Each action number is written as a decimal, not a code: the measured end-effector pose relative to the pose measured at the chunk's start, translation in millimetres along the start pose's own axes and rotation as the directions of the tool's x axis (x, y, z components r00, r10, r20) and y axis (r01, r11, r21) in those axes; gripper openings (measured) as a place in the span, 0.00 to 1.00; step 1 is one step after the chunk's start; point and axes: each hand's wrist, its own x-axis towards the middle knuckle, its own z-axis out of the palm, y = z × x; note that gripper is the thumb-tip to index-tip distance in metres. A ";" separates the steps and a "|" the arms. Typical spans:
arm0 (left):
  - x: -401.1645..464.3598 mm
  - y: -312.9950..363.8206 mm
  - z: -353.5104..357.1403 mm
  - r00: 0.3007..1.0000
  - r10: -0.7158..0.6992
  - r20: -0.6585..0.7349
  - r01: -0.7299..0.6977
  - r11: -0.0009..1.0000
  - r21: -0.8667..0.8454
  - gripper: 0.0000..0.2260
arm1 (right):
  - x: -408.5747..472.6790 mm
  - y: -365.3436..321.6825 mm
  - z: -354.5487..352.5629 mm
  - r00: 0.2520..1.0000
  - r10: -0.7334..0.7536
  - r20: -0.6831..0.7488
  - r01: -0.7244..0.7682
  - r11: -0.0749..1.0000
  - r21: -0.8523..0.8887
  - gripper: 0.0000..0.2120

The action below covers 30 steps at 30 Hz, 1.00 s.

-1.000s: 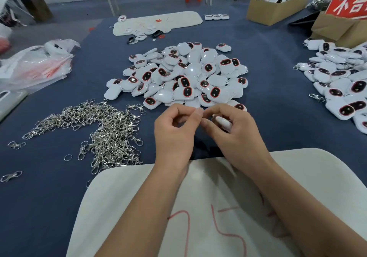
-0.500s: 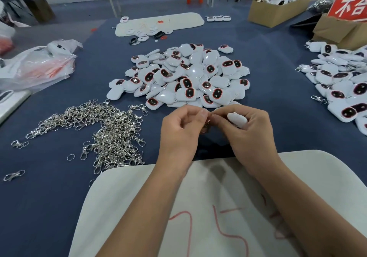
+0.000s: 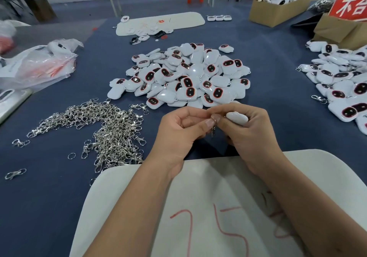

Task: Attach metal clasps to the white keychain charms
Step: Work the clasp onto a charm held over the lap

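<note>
Blue cloth [image 3: 278, 62] covered the worktable; at frame centre the right hand [image 3: 252, 135] curled round one white charm [image 3: 237, 118] while the left hand [image 3: 178, 131] pinched a metal clasp [image 3: 213, 130] at its edge, the joint itself hidden by fingertips. Outward lay the unclasped charm pile [image 3: 184, 78] above and loose clasps [image 3: 107, 129] at left; clasped charms [image 3: 341, 78] at right suggested the work was partly done, with much remaining.

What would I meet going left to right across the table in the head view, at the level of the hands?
Clasp pile → left hand → clasp hanging between the hands → right hand holding a white charm → charm pile at the right edge.
</note>
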 end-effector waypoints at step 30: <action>-0.7 5.0 -5.5 0.963 0.266 0.051 -0.267 0.900 0.344 0.02 | 2.8 -5.4 -9.4 0.981 -0.164 0.105 0.188 0.942 -0.278 0.08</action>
